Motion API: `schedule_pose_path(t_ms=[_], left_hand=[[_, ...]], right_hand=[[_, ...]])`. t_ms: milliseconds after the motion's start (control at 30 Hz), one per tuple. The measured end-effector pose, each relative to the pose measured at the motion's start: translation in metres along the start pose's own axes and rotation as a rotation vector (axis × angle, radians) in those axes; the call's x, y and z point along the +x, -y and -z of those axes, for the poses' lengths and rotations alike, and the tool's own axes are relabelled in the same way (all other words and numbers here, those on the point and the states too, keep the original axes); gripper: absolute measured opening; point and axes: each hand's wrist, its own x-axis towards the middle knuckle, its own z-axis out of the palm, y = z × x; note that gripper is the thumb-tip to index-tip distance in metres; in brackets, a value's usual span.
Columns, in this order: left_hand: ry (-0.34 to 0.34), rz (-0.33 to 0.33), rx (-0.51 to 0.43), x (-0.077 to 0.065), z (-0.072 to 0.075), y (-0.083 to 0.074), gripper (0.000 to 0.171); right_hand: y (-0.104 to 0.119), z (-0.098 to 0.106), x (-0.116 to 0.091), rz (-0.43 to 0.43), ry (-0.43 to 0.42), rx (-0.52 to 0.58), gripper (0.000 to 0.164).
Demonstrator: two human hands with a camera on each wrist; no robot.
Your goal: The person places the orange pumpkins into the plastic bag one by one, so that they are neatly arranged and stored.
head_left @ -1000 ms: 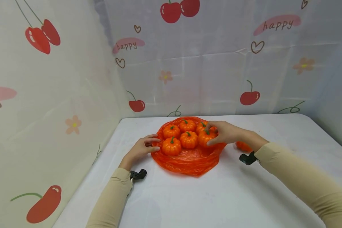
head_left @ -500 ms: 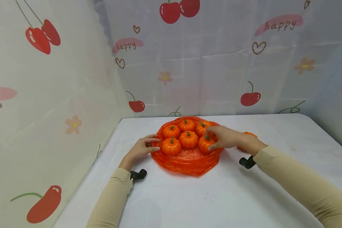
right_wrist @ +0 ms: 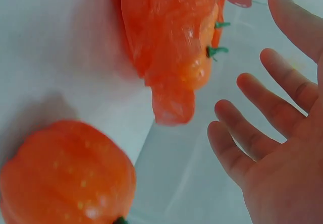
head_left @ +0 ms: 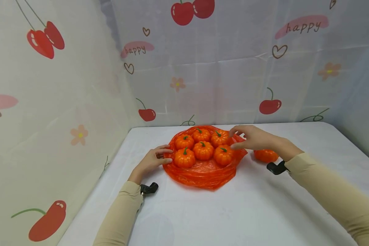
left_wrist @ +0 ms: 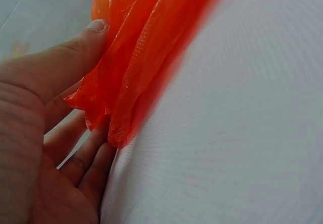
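Note:
An orange-red plastic bag (head_left: 200,177) lies spread on the table, with several small orange pumpkins (head_left: 203,150) with green stems grouped in it. At its left edge my left hand (head_left: 149,161) holds the film; in the left wrist view the crinkled bag (left_wrist: 136,62) runs between thumb (left_wrist: 91,37) and fingers. My right hand (head_left: 258,137) hovers at the bag's right side, beside the front-right pumpkin (head_left: 223,155). In the right wrist view that hand (right_wrist: 282,133) holds nothing, its fingers spread apart from the bag (right_wrist: 166,37).
One more pumpkin (head_left: 265,156) sits outside the bag, under my right wrist; it is large in the right wrist view. A white table (head_left: 203,218) is bounded by a printed curtain (head_left: 227,78) behind and at the left.
My right hand has let go of the front-right pumpkin, which now rests in the bag, and has moved up and to the right. My left hand stays at the bag's edge.

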Motion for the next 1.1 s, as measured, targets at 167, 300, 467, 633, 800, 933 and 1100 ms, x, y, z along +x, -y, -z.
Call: schedule_pose_path(t_ms=[167,300,467,633,800,933,1100], left_hand=[[-0.001,0.006,0.007,0.000,0.000,-0.001,0.041],[-0.006,0.000,0.009,-0.001,0.001,-0.001,0.041],[0.000,-0.011,0.015,-0.002,0.000,0.001,0.043],[0.004,-0.040,0.027,-0.002,0.001,-0.001,0.043],[-0.001,-0.030,0.038,-0.002,0.002,-0.002,0.043],[0.004,-0.038,0.035,-0.001,0.000,0.000,0.043],[-0.003,-0.055,0.028,0.001,-0.001,0.003,0.042]], right_hand=[[-0.011,0.012,-0.012,0.005,-0.053,-0.006,0.053],[-0.020,0.016,-0.021,0.007,-0.083,-0.011,0.051],[-0.030,0.018,-0.034,0.011,-0.100,0.015,0.052],[-0.041,0.021,-0.046,0.001,-0.102,0.052,0.054],[-0.059,0.020,-0.056,0.000,-0.116,0.095,0.055],[-0.074,0.018,-0.063,-0.018,-0.125,0.126,0.053],[-0.087,0.013,-0.068,-0.072,-0.097,0.177,0.056]])
